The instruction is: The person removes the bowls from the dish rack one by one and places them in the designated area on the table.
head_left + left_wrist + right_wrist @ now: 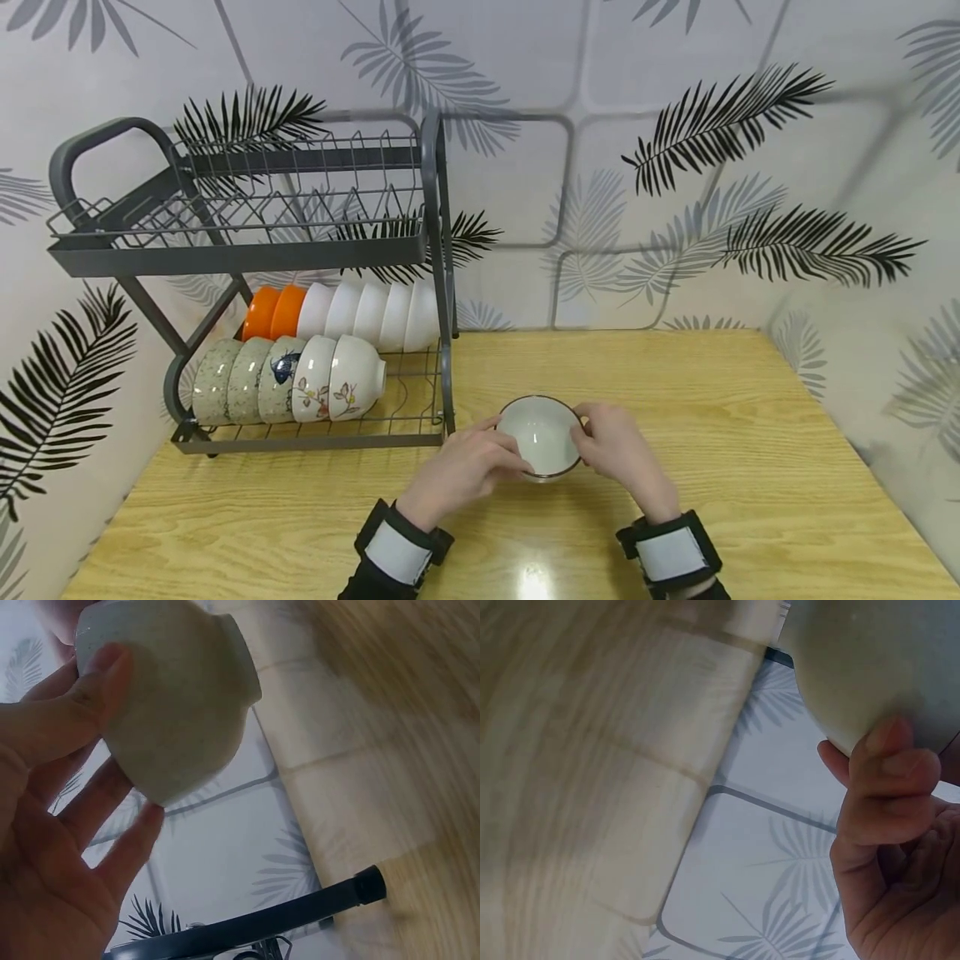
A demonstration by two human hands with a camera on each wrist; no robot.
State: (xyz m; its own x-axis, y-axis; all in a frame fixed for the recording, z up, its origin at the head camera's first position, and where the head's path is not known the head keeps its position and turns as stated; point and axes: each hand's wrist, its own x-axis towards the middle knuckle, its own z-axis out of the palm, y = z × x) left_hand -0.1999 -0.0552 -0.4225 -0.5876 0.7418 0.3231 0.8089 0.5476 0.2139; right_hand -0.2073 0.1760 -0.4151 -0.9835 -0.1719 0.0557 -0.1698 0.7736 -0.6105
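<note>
Both hands grip one white bowl (539, 437) over the tabletop (750, 433), just right of the dish rack (247, 250). Left hand (461, 471) fingers curl on its left side, right hand (618, 450) fingers on its right rim. Rack's lower tier holds approx. two rows of bowls (288, 387).

Wooden table (750, 433) carries grey two-tier dish rack (247, 250) at its left rear corner.

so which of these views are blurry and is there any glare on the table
Head view: sharp, with a bright glare spot on the table between the wrists, and bent wall lines from lens distortion. Left wrist view: the bowl and left hand are fairly clear, the wood behind smeared. Right wrist view: soft all over, bowl and right hand too close.
</note>
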